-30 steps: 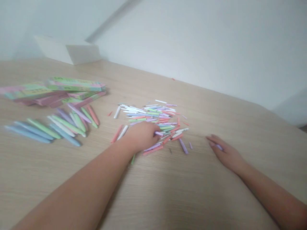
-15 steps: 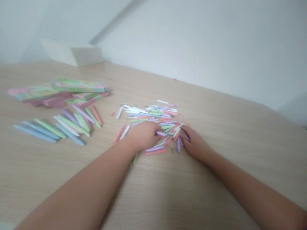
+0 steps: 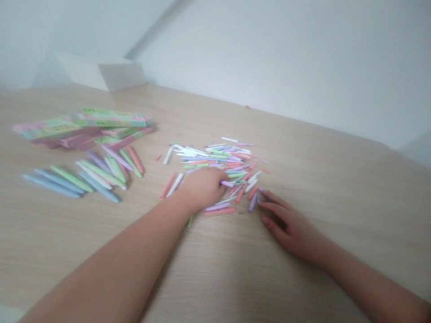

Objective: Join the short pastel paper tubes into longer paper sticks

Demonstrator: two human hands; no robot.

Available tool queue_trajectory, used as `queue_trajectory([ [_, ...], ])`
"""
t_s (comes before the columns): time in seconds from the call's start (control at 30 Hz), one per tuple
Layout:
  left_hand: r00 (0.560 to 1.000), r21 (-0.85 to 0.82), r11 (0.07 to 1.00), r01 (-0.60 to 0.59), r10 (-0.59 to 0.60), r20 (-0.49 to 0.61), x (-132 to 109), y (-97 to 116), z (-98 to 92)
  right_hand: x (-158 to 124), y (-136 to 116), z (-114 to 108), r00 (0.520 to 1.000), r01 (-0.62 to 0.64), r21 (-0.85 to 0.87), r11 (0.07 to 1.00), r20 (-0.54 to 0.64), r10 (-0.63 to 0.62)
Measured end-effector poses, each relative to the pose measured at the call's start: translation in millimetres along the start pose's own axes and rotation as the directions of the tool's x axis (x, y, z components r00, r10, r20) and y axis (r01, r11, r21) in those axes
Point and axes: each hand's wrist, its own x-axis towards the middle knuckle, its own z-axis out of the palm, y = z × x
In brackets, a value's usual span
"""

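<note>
On the table lies a loose heap of pastel pen pieces [image 3: 208, 157], with slim sticks and short tubes in white, green, purple, blue and coral. My left hand [image 3: 204, 188] reaches into its near side, fingers curled, with a short purple tube [image 3: 227, 183] sticking out from them. Its fingertips are mostly hidden behind the back of the hand. At the heap's right edge, my right hand [image 3: 289, 224] has its fingers apart and grips nothing. Its fingertips are close to another purple tube [image 3: 252, 202]; contact is hard to tell through the blur.
Several pastel pen barrels [image 3: 101, 172] lie in a row to the left. Behind them are stacked green-and-pink boxes [image 3: 111, 119]. A white box-like object [image 3: 123, 75] stands against the wall [image 3: 286, 58]. A small coral piece [image 3: 248, 107] lies near the table's back edge.
My right hand has drawn back toward me and right from the heap, its fingers now spread. My left hand stays nearly in place, the purple tube still in its fingers.
</note>
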Motion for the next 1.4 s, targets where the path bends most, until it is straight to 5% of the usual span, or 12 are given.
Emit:
queue_trajectory([
  [0.13,1.0,-0.022,1.0,0.002,-0.002,0.003,-0.3,1.2,-1.6,0.9,-1.4,-1.5,0.998,-0.011,-0.003,1.0,-0.062,0.011],
  [0.37,1.0,-0.04,0.999,0.002,-0.002,-0.003,-0.2,1.3,-3.2,-4.5,-8.2,-9.0,0.991,0.129,-0.004,0.992,0.042,-0.128],
  [0.6,1.0,-0.029,0.999,0.023,-0.022,0.018,0.6,3.9,-3.5,1.9,-8.1,-4.8,0.99,0.137,0.01,0.991,-0.044,-0.136],
  [0.8,0.999,-0.022,0.999,0.025,-0.024,0.03,1.7,3.6,-2.6,5.2,-37.5,-5.8,0.951,0.31,-0.097,0.946,0.028,-0.309],
  [1.03,1.0,-0.022,1.0,-0.008,0.008,0.008,0.7,4.0,-2.4,10.7,-59.2,-0.2,0.93,0.367,-0.088,0.926,0.063,-0.362],
  [1.2,1.0,-0.03,1.0,-0.009,0.009,0.005,0.4,3.6,-3.2,-2.5,-36.1,-3.1,0.95,0.28,-0.078,0.957,-0.12,-0.287],
  [1.4,0.994,-0.095,0.99,-0.107,0.106,-0.017,-1.6,8.5,-9.9,-8.8,-5.6,-9.3,0.927,-0.102,-0.004,0.995,-0.364,0.093],
])
